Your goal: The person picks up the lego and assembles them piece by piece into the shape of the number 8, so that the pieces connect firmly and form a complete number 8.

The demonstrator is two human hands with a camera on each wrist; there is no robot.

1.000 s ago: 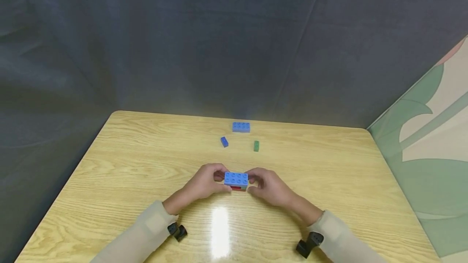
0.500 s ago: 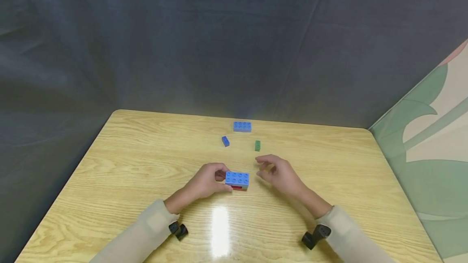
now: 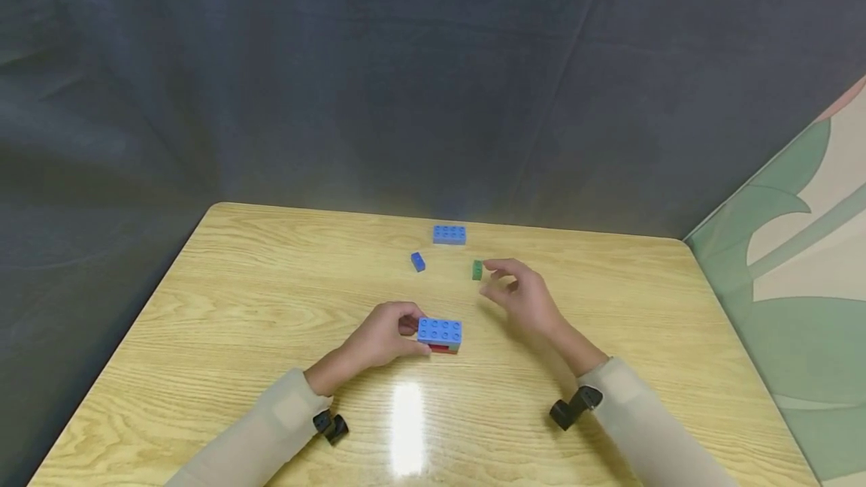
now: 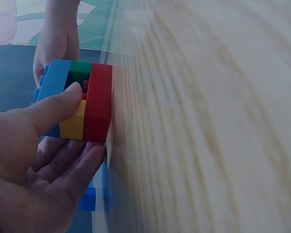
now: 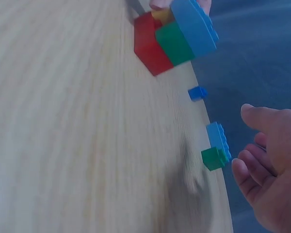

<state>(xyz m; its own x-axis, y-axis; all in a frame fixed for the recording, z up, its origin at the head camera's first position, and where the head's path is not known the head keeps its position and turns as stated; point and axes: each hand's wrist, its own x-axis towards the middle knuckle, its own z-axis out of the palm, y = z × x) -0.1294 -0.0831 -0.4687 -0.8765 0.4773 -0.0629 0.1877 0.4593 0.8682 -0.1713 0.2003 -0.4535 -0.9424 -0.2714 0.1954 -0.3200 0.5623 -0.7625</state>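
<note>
A stack of toy building bricks (image 3: 440,331) stands on the table: a long blue brick (image 4: 56,80) on top, a green brick (image 4: 80,72) and a yellow brick (image 4: 72,121) in the middle layer with a gap between, and a red brick (image 4: 98,102) at the bottom. My left hand (image 3: 384,335) grips the stack's left end, thumb on the near side and fingers behind. My right hand (image 3: 524,299) is raised over the table, thumb and fingers parted and holding nothing. Its fingertips are close to the right side of a small loose green brick (image 3: 477,270).
Behind the stack lie a small dark blue brick (image 3: 418,261) and, near the table's back edge, another long blue brick (image 3: 449,235). A dark curtain (image 3: 406,81) hangs behind the wooden table (image 3: 271,276). A patterned panel (image 3: 798,284) borders the right side.
My right hand has left the right end of the stack and moved away to beside the small green brick. The left hand has kept its grip in place.
</note>
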